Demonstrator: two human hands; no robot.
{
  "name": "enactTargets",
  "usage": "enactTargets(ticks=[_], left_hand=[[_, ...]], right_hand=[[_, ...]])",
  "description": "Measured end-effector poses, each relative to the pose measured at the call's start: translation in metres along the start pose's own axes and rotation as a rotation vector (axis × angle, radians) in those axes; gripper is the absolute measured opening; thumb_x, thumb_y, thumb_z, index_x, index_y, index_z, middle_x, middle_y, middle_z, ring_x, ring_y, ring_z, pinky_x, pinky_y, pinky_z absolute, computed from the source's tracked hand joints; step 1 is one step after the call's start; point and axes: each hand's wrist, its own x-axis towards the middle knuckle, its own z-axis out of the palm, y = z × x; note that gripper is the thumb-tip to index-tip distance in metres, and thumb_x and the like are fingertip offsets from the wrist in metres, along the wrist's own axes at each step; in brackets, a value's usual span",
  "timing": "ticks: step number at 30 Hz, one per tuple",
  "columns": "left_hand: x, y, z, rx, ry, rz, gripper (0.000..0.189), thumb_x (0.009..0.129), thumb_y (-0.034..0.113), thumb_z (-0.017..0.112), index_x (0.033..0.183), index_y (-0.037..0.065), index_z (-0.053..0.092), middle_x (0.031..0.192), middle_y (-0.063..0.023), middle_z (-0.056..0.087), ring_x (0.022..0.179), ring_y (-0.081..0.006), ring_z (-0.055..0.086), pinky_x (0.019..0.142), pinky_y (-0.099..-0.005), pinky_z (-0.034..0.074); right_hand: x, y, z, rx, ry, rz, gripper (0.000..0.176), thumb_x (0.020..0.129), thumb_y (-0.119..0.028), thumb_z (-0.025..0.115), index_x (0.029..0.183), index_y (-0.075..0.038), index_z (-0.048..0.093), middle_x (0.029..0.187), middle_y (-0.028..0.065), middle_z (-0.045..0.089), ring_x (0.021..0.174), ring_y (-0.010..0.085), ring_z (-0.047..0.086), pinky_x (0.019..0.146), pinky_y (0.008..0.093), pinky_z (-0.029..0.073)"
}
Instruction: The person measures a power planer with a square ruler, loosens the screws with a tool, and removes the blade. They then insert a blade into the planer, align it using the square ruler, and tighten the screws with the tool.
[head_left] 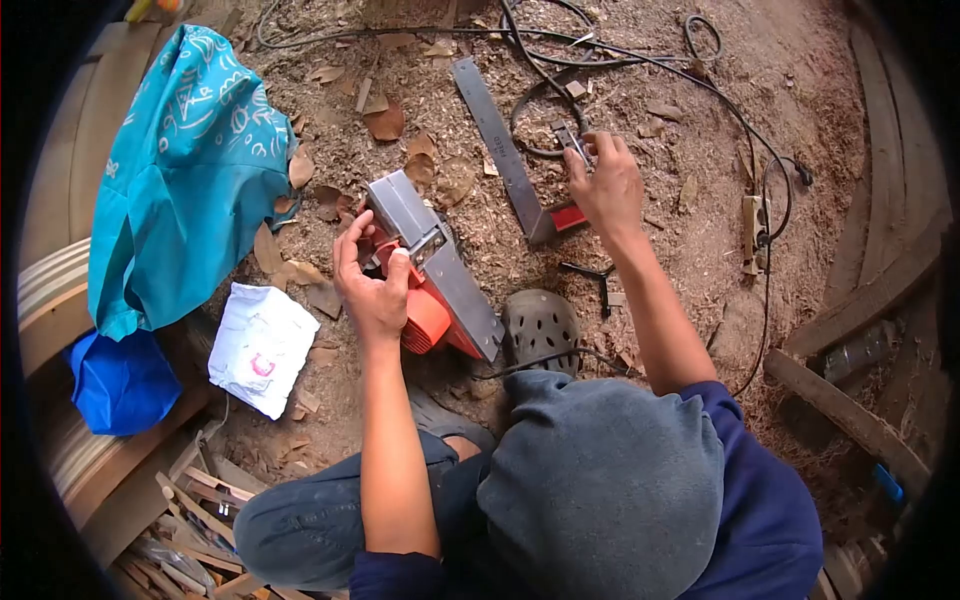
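A person's left hand (375, 285) clasps an upturned orange-and-grey electric planer (460, 290); right of it, the right hand (605, 185) pinches a small metal tool (570, 138), work seemingly unfinished.

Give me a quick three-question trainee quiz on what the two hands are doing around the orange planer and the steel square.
1. True or false: the left hand touches the orange planer.
2. The right hand, pinching a small metal piece, is nearest to: A) the teal cloth, B) the steel square, C) the white bag.
3. Short answer: what footwear lies on the shavings just beside the planer?
Key: 1 true; 2 B; 3 a dark perforated clog.
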Motion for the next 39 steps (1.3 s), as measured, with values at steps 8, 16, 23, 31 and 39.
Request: enactTargets(ticks=[8, 16, 23, 31, 39], left_hand=[[0.000, 0.001, 0.001, -0.056, 0.022, -0.013, 0.052, 0.082, 0.010, 0.074, 0.133, 0.004, 0.068, 0.119, -0.0119, 0.063, 0.107, -0.0262, 0.067, 0.099, -0.0392, 0.054], [0.002, -0.002, -0.005, -0.163, -0.047, -0.078, 0.058, 0.081, 0.012, 0.080, 0.136, 0.004, 0.067, 0.122, -0.0085, 0.063, 0.112, -0.0219, 0.065, 0.103, -0.0377, 0.053], [0.004, 0.010, -0.015, -0.147, -0.041, 0.011, 0.025, 0.094, 0.012, 0.071, 0.117, 0.003, 0.076, 0.112, -0.0080, 0.068, 0.100, -0.0190, 0.069, 0.092, -0.0341, 0.055], [0.005, 0.020, -0.024, -0.121, -0.149, -0.101, 0.018, 0.091, 0.012, 0.074, 0.106, 0.005, 0.080, 0.097, -0.0059, 0.073, 0.091, -0.0187, 0.071, 0.087, -0.0335, 0.055], [0.009, 0.033, -0.023, 0.266, -0.280, 0.071, 0.020, 0.087, 0.018, 0.087, 0.104, 0.007, 0.083, 0.100, -0.0055, 0.076, 0.089, -0.0170, 0.072, 0.081, -0.0313, 0.057]], right_hand=[[0.012, 0.028, 0.011, 0.335, -0.298, 0.335, 0.031, 0.095, -0.018, 0.081, 0.121, -0.002, 0.074, 0.099, 0.0126, 0.079, 0.087, 0.0200, 0.074, 0.078, 0.0367, 0.059], [0.001, -0.023, -0.025, 0.774, -0.711, 0.121, 0.020, 0.100, -0.018, 0.073, 0.117, -0.007, 0.071, 0.099, 0.0037, 0.072, 0.087, 0.0113, 0.061, 0.077, 0.0261, 0.047], [-0.001, -0.080, 0.023, 0.737, -0.880, -0.503, 0.016, 0.096, -0.013, 0.076, 0.109, -0.003, 0.075, 0.105, 0.0103, 0.078, 0.093, 0.0265, 0.074, 0.083, 0.0406, 0.057], [-0.002, -0.078, 0.060, 0.782, -0.911, -0.554, 0.020, 0.094, -0.012, 0.078, 0.112, -0.004, 0.076, 0.111, 0.0137, 0.077, 0.105, 0.0297, 0.074, 0.091, 0.0417, 0.057], [-0.001, -0.081, 0.066, 0.774, -0.910, -0.485, 0.023, 0.092, -0.012, 0.081, 0.113, -0.004, 0.076, 0.104, 0.0106, 0.079, 0.101, 0.0239, 0.074, 0.094, 0.0378, 0.057]])
